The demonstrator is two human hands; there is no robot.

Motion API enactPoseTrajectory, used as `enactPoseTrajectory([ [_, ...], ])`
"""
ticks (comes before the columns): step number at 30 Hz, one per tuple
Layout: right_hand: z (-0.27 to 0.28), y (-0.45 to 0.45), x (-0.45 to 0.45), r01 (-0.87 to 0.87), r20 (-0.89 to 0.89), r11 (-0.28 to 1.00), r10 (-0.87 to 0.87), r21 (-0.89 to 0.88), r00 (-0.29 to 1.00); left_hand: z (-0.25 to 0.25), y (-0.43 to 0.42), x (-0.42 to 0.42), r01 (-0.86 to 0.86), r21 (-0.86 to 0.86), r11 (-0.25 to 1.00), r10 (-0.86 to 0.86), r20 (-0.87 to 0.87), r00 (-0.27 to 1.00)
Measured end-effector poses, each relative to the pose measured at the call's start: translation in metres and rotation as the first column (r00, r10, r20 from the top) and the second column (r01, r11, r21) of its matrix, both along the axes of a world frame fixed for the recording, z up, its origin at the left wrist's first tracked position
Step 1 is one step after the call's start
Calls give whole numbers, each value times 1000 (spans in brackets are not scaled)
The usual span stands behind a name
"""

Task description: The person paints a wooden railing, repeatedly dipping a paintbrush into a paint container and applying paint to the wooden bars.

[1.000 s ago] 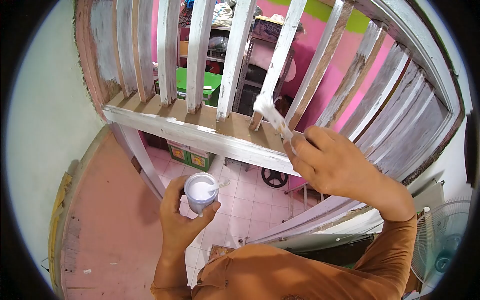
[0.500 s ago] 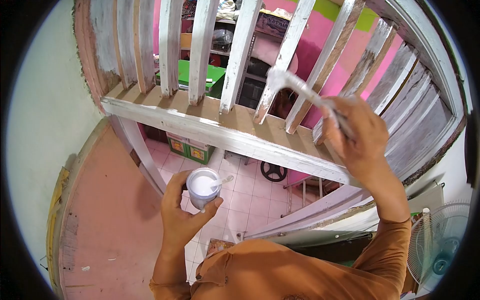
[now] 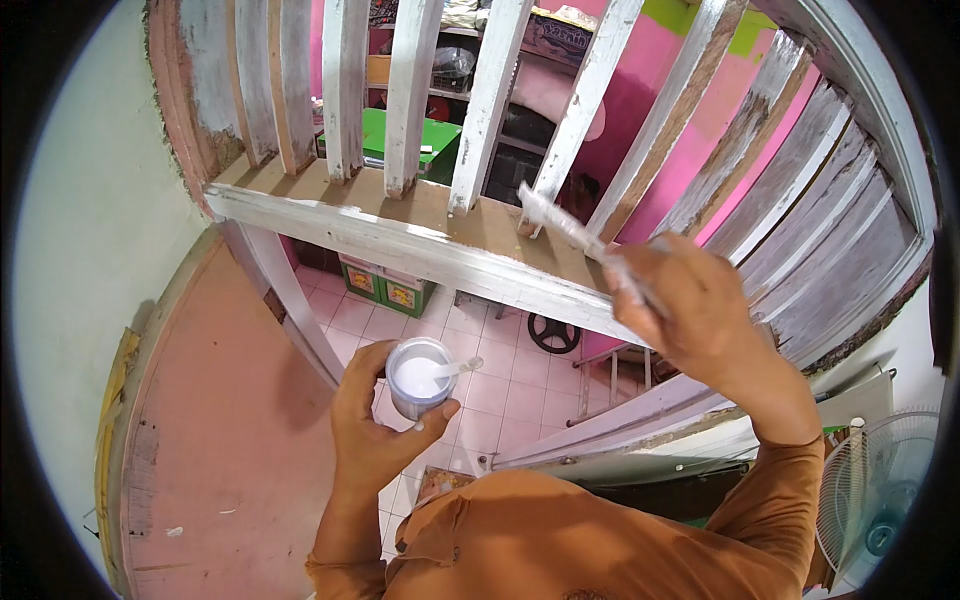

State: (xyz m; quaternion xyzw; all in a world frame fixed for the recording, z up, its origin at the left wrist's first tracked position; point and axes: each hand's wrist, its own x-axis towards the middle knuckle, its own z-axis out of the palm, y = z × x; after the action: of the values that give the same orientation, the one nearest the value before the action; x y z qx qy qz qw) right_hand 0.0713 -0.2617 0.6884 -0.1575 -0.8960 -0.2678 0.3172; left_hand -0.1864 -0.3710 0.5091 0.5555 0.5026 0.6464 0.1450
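My left hand (image 3: 385,415) is wrapped round a small paint pot (image 3: 412,402) with white paint (image 3: 415,376) inside. A pale stirring stick (image 3: 458,368) leans over the pot's rim. In my right hand (image 3: 690,300) is a paintbrush (image 3: 570,225), its handle gripped in closed fingers and its bristles pointing up and left. The bristle end is at the lower part of a white wooden slat (image 3: 575,130); I cannot tell whether it touches. Several slats rise from a horizontal rail (image 3: 430,252) with a brown top. Bare wood shows on some slats toward the right.
Below the rail lies a pink tiled floor (image 3: 480,408) with a black steering wheel (image 3: 553,334). A green cabinet (image 3: 385,288) and shelves (image 3: 450,60) stand behind the slats. A fan (image 3: 885,500) is at lower right. A pink panel (image 3: 230,420) fills the left.
My right hand and the brush have moved down and left along the slat. The view has shifted slightly. My left hand still holds the pot in about the same place.
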Motion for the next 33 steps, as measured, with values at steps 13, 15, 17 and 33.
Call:
enactPoseTrajectory([
  [13,-11,14,10,43,94,997,-49,65,994,-11,2,5,39,2,999,-39,27,999],
  [15,-10,13,10,14,99,998,-19,54,995,-12,3,5,45,-6,999,-44,34,998],
  [17,-13,13,10,-9,99,999,4,45,995,-13,4,4,40,-11,999,-40,2,999],
  [33,-19,23,18,-57,71,989,48,137,996,-9,8,9,63,-26,998,-63,19,998],
])
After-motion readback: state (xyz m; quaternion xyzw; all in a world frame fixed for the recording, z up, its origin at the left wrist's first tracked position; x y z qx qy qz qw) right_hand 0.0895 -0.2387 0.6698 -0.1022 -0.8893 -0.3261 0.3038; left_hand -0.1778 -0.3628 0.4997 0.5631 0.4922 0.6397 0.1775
